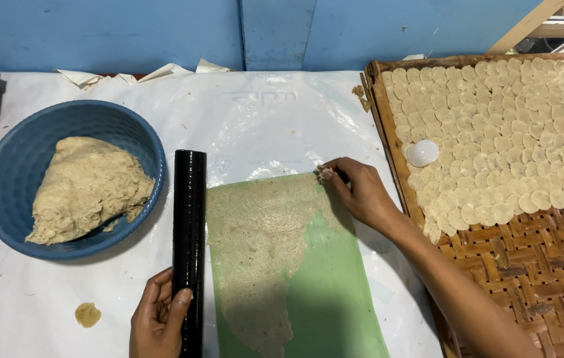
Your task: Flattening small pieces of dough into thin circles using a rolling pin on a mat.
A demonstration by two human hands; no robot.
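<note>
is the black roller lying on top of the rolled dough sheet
No, the black roller lies beside the dough sheet, along its left edge, gripped by the left hand.

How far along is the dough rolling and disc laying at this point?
Done: most of the woven tray is covered with small pale discs, and a thin dough sheet lies rolled on the green mat. In hand: the left hand grips the black roller; the right hand pinches a scrap at the sheet's top edge. Left: a big dough lump in the blue bowl, and the tray's bare near part.
</note>
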